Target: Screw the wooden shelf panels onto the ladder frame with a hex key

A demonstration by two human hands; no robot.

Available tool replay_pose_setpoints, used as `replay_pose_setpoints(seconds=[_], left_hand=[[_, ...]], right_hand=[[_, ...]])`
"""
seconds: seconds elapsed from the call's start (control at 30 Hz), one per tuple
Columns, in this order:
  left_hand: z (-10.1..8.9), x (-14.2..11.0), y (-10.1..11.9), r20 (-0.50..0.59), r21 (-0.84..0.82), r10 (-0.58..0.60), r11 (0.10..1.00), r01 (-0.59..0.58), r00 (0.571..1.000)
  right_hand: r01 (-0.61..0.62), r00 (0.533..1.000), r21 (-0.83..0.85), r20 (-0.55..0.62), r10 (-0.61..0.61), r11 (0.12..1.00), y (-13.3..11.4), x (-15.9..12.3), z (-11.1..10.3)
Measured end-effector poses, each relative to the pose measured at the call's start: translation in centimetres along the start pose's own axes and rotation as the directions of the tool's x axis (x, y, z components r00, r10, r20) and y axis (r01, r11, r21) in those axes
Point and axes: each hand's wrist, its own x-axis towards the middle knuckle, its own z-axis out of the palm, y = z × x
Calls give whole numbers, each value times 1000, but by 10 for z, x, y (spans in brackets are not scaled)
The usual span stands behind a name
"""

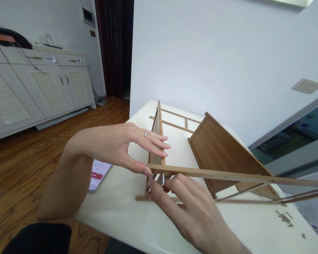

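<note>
A wooden frame [206, 172] stands on the white table, its long rail running from the middle to the right edge. My left hand [122, 144], with a ring on one finger, has its fingers stretched over the top edge of the wooden side panel [155, 135]. Its thumb touches the left end of the long rail. Just under that corner, my right hand [193, 208] pinches a silver hex key [163, 179] between thumb and fingers. The hex key's upper end meets the underside of the rail at a bolt; fingers hide part of it.
A large wooden panel [225, 155] leans inside the frame. Several loose screws [284, 218] lie on the white table [122, 218] at right. A phone [99, 174] rests at the left edge. A wall [214, 63] stands behind; a white cabinet [50, 84] is far left.
</note>
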Motion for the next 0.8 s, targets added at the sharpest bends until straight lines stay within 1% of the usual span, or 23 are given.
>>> replay_pose_setpoints(seconds=[0.17,0.3,0.4,0.5,0.6,0.8], left_hand=[[0,0,0,8,5,9,1000,-9,1000],[0,-1,0,9,13,8,1000,-8,1000],[0,-1,0,3,10,21,1000,-21,1000],[0,-1,-1,11,20,17,1000,-17,1000],[-1,-1,-1,18,36,5,999,-6,1000],[-2,0,0,17,15,20,1000,-20,1000]], right_hand=[[-19,998,-23,-54,17,1000,0,1,-1],[9,998,-14,-57,-9,1000,1,2,0],[23,996,-16,-81,-24,1000,1,3,3],[23,994,-39,-109,-27,999,-1,6,6],[10,994,-58,-107,-16,998,-3,8,6],[13,989,-64,-146,-23,998,-4,12,5]])
